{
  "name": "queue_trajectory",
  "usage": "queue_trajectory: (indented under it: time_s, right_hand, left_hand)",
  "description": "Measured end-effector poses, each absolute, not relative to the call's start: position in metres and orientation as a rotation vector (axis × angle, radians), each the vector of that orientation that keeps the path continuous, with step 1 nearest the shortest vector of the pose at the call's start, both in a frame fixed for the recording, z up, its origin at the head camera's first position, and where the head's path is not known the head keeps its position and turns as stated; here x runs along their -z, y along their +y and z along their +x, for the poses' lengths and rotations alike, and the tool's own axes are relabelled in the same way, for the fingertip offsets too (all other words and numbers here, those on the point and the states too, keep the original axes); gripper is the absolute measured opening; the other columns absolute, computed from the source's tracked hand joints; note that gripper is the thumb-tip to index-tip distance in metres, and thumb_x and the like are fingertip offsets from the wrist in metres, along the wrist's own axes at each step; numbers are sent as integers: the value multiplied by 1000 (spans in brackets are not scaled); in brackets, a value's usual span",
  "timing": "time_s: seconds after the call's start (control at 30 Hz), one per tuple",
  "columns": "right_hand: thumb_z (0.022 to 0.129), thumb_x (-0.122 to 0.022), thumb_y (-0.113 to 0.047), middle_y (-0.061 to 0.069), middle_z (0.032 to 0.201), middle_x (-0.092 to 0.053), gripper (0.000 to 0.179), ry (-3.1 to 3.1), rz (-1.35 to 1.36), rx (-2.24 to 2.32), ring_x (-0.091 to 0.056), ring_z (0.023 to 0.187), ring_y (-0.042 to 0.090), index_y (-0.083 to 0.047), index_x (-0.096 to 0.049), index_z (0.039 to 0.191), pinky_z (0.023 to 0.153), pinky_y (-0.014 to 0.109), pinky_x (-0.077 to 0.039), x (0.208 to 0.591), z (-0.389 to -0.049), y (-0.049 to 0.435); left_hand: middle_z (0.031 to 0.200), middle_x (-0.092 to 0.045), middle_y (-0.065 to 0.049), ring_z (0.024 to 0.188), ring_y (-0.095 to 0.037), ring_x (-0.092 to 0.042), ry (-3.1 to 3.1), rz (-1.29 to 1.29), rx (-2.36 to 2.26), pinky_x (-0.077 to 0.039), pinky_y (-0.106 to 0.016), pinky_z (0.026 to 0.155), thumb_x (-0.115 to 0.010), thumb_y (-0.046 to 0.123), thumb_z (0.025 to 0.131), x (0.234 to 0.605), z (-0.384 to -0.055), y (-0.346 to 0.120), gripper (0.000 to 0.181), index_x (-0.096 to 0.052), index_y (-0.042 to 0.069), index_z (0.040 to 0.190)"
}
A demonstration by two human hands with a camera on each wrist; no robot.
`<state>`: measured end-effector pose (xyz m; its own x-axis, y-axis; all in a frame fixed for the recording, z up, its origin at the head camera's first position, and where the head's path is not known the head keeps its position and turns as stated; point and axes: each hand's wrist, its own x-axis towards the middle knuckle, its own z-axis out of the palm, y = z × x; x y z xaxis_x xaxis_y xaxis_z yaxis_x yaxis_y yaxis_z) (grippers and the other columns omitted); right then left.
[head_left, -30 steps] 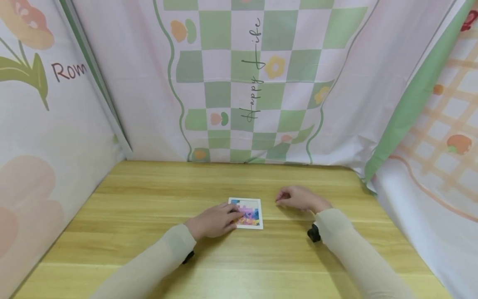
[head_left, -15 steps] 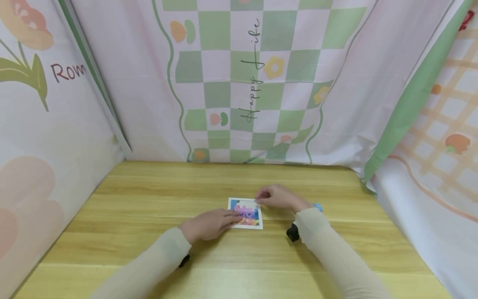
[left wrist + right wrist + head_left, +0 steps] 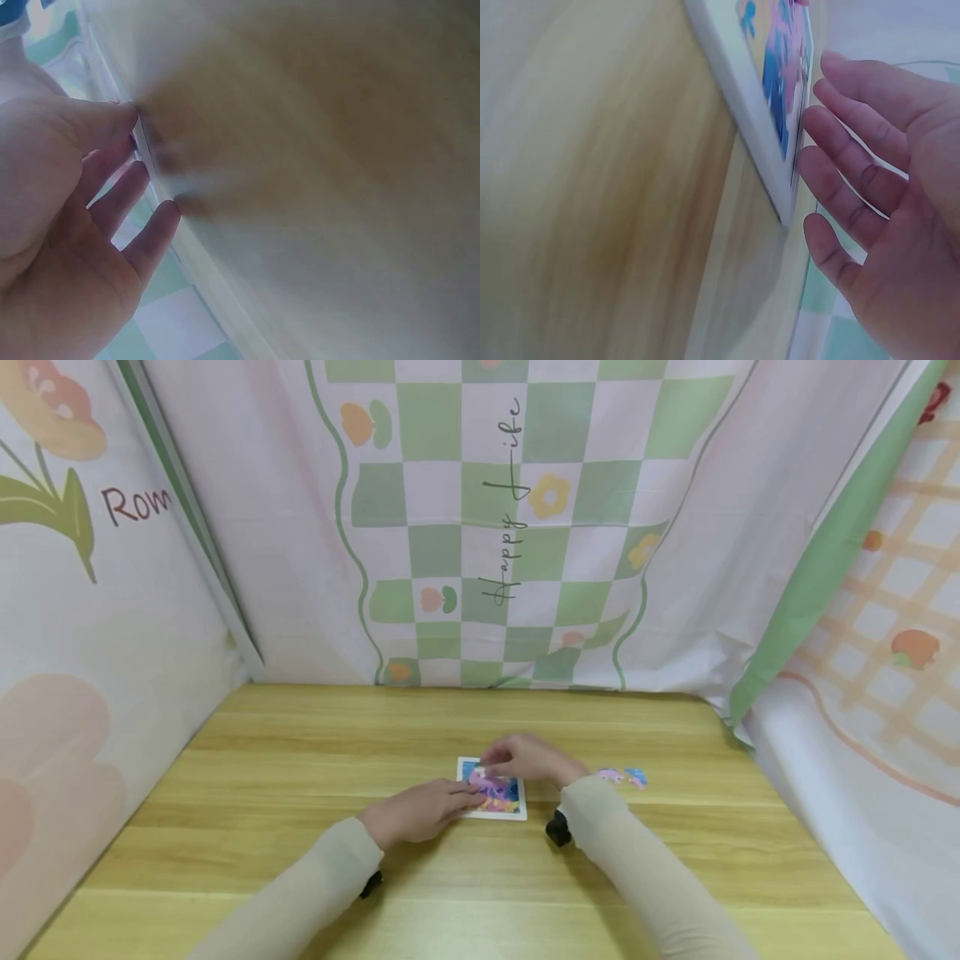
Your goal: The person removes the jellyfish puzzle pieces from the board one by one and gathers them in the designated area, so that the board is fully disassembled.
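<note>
A small jigsaw puzzle point(image 3: 501, 793) in a white frame lies flat on the table, showing a pink, blue and yellow picture. My left hand point(image 3: 420, 810) rests on its left side with fingers extended over the picture. Over the puzzle's top edge, my right hand point(image 3: 531, 757) has thumb and forefinger together, pinching a puzzle piece mostly hidden by the fingers. A small white patch of bare backing shows beside those fingertips. In the right wrist view, the other fingers of that hand hang loosely bent beside the frame's edge point(image 3: 739, 97).
Two loose puzzle pieces lie right of the right wrist: a pink one point(image 3: 610, 774) and a blue one point(image 3: 637, 777). The wooden table point(image 3: 300, 743) ends at a checkered curtain point(image 3: 495, 643) behind, with printed cloth on both sides.
My right hand has moved left from beside the puzzle to over its top edge, uncovering the loose pieces. My left hand has drawn back slightly but still rests on the puzzle.
</note>
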<state>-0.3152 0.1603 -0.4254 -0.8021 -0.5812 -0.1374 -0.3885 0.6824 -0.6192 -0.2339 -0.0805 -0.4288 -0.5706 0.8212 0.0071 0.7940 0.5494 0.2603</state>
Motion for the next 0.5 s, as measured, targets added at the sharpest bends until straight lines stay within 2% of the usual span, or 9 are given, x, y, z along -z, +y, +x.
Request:
queue_trajectory:
  time_s: [0.27, 0.5]
  right_hand:
    - [95, -72, -29, -4, 104, -70, 23, 2588, -756, 817, -65, 87, 9, -15, -73, 114, 86, 34, -55, 428, -317, 151]
    - [91, -76, -32, -4, 98, -68, 29, 2592, -733, 811, -64, 86, 12, -13, -71, 112, 84, 35, -55, 426, -317, 145]
  left_hand:
    - [147, -49, -17, 132, -34, -49, 2655, 1457, -400, -39, -44, 111, -50, 6, 105, 431, -235, -82, 40, -51, 1, 145]
    - [145, -52, -17, 131, -34, -50, 2666, 1488, -410, -39, -42, 111, -51, 5, 104, 432, -237, -83, 39, -52, 0, 143]
